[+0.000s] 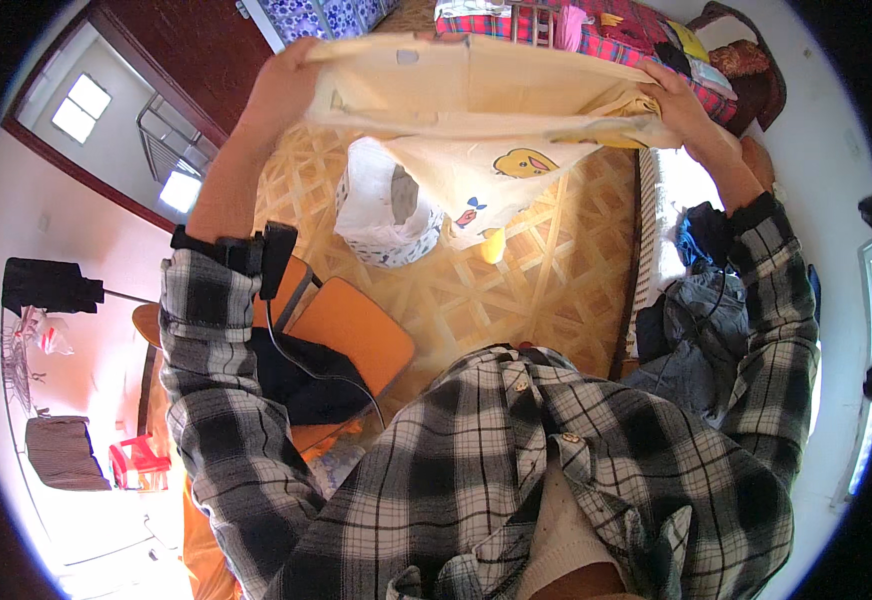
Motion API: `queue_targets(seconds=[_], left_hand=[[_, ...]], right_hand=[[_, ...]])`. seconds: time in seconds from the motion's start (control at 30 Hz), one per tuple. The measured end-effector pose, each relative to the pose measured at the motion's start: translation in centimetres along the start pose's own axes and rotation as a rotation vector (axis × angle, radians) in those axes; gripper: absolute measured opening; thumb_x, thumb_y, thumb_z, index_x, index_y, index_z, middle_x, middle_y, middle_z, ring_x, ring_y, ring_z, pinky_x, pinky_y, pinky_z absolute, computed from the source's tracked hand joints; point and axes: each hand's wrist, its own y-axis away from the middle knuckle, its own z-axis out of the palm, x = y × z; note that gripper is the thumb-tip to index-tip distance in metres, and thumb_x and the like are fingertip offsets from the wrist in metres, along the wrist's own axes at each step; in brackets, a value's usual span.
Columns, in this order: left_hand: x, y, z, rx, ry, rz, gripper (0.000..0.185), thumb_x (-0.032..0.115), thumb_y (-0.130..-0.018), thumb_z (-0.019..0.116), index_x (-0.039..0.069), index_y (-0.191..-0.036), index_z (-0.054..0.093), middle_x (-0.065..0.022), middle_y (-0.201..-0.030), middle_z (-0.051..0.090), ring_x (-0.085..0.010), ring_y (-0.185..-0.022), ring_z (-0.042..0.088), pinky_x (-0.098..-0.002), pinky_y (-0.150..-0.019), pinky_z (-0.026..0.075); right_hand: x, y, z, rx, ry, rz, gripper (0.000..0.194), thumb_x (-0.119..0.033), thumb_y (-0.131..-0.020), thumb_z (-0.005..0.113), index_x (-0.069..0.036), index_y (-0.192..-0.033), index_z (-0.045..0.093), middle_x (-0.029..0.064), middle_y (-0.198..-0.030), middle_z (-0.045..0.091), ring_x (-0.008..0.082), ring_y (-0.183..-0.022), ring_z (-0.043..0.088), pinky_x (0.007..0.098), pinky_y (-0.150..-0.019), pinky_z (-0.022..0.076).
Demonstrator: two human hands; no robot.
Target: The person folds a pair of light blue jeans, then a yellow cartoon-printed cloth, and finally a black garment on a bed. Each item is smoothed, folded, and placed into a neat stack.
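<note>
A cream and yellow cloth (421,86) with cartoon duck prints is stretched wide before me. My left hand (287,84) grips its upper left corner. At the other end, my right hand (672,103) holds the upper right corner, where the fabric is bunched. The middle of the cloth sags, and a printed flap hangs down over the floor. Behind and below that flap stands a round patterned bin (391,251) with a white plastic liner (364,184). The fingers on the cloth's far side are mostly hidden.
An orange chair (361,322) with a dark garment on it stands at lower left. On the right, dark clothes (706,315) lie on a white-topped surface. A red plaid bed or couch (473,26) is at the back. A cable runs from my left wrist.
</note>
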Motion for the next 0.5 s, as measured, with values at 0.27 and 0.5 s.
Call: queue_targets(seconds=[0.27,0.5], left_hand=[[0.2,5.3,8.3,-0.614,-0.203,0.208,0.065,0.031,-0.076,0.069,0.005,-0.130,0.043,-0.0193,-0.130,0.044,-0.0259,-0.117,0.047,-0.0342,-0.094,0.042],[7.5,8.5,21.7,-0.642,0.359,-0.063,0.052,0.030,-0.081,0.064,0.003,-0.121,0.047,-0.0140,-0.105,0.061,-0.0263,-0.100,0.058,-0.0402,-0.084,0.047]], right_hand=[[-6.3,0.7,0.5,-0.275,-0.550,0.126,0.019,-0.011,-0.088,0.048,-0.004,-0.103,0.058,-0.0002,-0.093,0.059,0.0091,-0.087,0.056,0.0213,-0.078,0.0434],[-6.1,0.1,2.1,-0.554,-0.456,0.056,0.023,-0.013,-0.088,0.049,-0.004,-0.108,0.056,-0.0005,-0.101,0.058,0.0092,-0.094,0.055,0.0231,-0.083,0.0431]])
